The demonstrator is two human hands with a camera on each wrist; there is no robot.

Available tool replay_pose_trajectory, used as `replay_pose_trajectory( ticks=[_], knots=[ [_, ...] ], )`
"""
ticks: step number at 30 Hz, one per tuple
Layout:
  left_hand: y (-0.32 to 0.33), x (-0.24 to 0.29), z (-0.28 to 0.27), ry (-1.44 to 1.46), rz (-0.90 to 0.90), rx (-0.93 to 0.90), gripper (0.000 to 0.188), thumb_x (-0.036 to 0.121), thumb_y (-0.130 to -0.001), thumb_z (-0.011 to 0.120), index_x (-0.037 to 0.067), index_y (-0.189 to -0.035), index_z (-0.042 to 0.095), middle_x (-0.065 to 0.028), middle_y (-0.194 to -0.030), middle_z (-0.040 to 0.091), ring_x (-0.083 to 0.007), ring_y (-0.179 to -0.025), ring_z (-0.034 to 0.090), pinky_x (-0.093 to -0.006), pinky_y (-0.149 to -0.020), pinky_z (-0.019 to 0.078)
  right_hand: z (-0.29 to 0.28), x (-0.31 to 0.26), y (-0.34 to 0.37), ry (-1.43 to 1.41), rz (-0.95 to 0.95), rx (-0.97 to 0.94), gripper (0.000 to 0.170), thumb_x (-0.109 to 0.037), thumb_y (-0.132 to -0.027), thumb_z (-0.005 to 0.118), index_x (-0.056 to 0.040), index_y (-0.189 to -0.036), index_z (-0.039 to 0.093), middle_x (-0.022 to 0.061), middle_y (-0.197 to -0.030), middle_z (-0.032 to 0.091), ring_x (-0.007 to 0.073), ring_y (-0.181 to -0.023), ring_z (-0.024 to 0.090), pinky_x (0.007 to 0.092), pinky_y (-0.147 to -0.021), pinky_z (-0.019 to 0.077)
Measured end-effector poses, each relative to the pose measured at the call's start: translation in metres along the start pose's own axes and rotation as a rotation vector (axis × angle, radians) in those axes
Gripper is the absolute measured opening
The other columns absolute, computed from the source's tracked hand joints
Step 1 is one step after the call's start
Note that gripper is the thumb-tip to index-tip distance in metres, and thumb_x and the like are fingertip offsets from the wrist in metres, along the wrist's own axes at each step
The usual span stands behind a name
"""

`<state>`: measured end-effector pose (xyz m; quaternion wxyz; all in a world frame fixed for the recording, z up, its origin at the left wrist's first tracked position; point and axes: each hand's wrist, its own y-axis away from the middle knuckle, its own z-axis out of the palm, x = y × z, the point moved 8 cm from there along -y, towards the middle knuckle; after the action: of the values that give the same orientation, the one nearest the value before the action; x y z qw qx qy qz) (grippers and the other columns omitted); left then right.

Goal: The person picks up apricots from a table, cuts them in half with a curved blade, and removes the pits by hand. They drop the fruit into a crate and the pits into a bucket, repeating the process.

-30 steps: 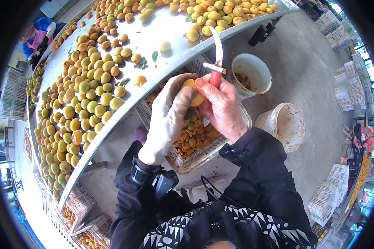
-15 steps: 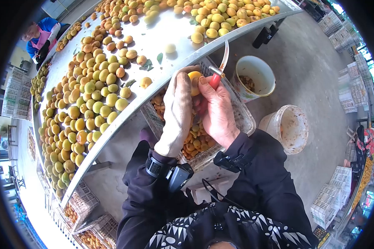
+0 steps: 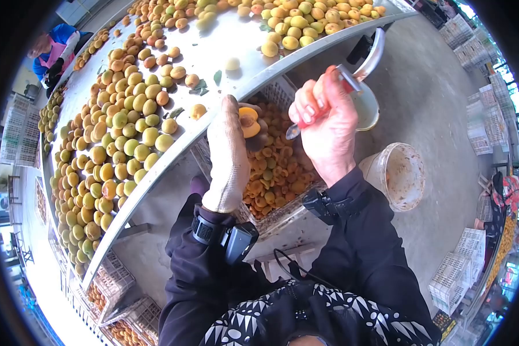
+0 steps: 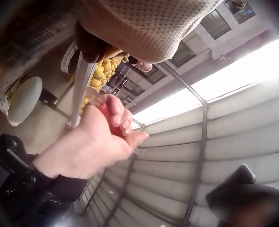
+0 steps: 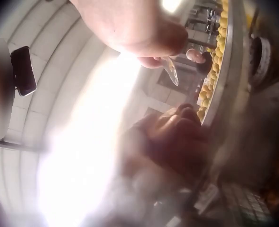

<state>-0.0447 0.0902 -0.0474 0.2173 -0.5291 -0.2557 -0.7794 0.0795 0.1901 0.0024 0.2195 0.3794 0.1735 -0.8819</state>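
Note:
In the head view my left hand [image 3: 226, 161], in a whitish knit glove with stained fingers, holds a cut apricot [image 3: 248, 123]. Its orange flesh and brown stone face my other hand. To the right, my bare right hand [image 3: 330, 130] is raised apart from the fruit and grips a red-handled knife [image 3: 349, 81]. A curved blade rises from the knife's upper end, and a small spoon-like metal tip [image 3: 293, 132] sticks out below the fingers. Under both hands is a plastic crate [image 3: 281, 217] of apricot pieces [image 3: 271, 187]. The right wrist view shows the metal tip beyond my fingers.
A metal-edged table [image 3: 210, 52] piled with whole apricots [image 3: 130, 124] curves along the left and far side. Two white buckets [image 3: 395, 176] stand right of the crate, one partly behind my right hand. Another person [image 3: 55, 52] is at the table's far left.
Both hands were together around the apricot; now they are apart. My right hand has moved up and right with the knife, and the apricot shows its cut face and stone.

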Motion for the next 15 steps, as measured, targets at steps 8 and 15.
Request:
replay_pose_trajectory(
  ticks=[8,15],
  knots=[
    [0.018,-0.032,0.027,0.073,-0.279,-0.163,0.054,0.054,-0.1,0.042,0.002,-0.108,0.054,-0.008,-0.085,0.062,-0.0131,-0.063,0.061,-0.0227,-0.052,0.0508,0.015,-0.022,-0.005,-0.081,-0.18,-0.079,0.052,-0.049,-0.098,0.052,-0.016,-0.061,0.035,-0.0011,-0.057,0.037,0.0114,-0.055,0.038,0.0279,-0.056,0.0322],
    [0.026,-0.02,0.032,0.118,-0.27,-0.176,0.052,0.055,-0.099,0.044,0.005,-0.108,0.054,-0.0064,-0.091,0.062,-0.0116,-0.068,0.062,-0.0218,-0.053,0.05,0.026,-0.011,0.006,0.058,-0.176,-0.161,0.049,-0.043,-0.1,0.049,-0.0149,-0.063,0.035,0.0004,-0.058,0.037,0.0121,-0.056,0.037,0.0285,-0.057,0.0327]
  ],
)
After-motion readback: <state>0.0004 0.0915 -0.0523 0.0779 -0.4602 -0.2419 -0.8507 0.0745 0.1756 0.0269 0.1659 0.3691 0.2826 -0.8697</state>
